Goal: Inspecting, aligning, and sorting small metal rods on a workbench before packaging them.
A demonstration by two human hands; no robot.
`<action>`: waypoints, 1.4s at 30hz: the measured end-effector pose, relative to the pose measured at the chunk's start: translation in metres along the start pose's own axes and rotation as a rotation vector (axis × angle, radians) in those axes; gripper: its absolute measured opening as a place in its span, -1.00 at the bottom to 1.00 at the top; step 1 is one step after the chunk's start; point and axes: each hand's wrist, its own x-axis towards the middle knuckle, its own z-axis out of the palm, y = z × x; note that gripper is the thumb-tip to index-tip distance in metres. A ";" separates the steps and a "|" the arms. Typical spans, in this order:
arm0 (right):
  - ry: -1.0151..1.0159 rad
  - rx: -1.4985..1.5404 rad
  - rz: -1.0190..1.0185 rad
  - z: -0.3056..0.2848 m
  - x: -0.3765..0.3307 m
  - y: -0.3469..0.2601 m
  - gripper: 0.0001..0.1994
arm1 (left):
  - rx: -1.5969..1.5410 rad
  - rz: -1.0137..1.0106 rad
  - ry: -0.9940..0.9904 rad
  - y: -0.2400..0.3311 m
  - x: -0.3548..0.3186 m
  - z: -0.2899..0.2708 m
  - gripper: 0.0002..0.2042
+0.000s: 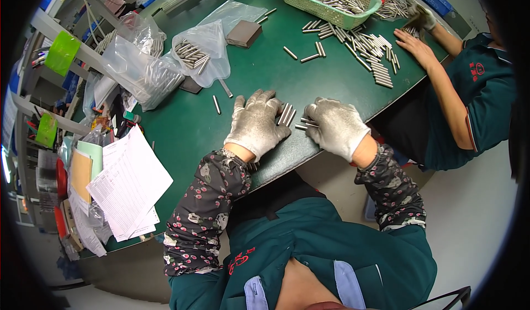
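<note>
My left hand (pixel 255 123), in a worn white glove, lies palm down near the table's front edge with its fingers laid out flat. Beside its thumb is a short row of shiny metal pins (pixel 286 115); a few more pin ends show by the wrist, and what lies under the palm is hidden. Just to the right, my right hand (pixel 337 127), gloved likewise, is closed with its fingers curled down. Metal pins (pixel 301 126) stick out from under those fingers toward the left hand. A single pin (pixel 216 105) lies apart, left of my left hand.
Loose pins (pixel 375 51) spread across the green table (pixel 259 70) below a pale green basket (pixel 298 2) of pins. A co-worker's hand (pixel 415 48) rests at the right edge. Plastic bags of pins (pixel 201 53), a brown block (pixel 244 33) and paper sheets (pixel 130 172) lie leftward.
</note>
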 end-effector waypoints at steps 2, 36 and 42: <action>-0.021 -0.026 -0.125 -0.005 0.004 0.005 -0.84 | -0.016 0.010 -0.013 -0.003 0.002 0.000 -0.57; -0.080 -0.006 -0.203 0.001 0.016 -0.019 -0.77 | -0.038 0.037 0.350 -0.051 -0.051 -0.018 -0.74; -0.011 -0.057 -0.050 0.014 0.012 -0.058 -0.65 | -0.145 0.035 0.208 -0.058 -0.110 -0.005 -0.29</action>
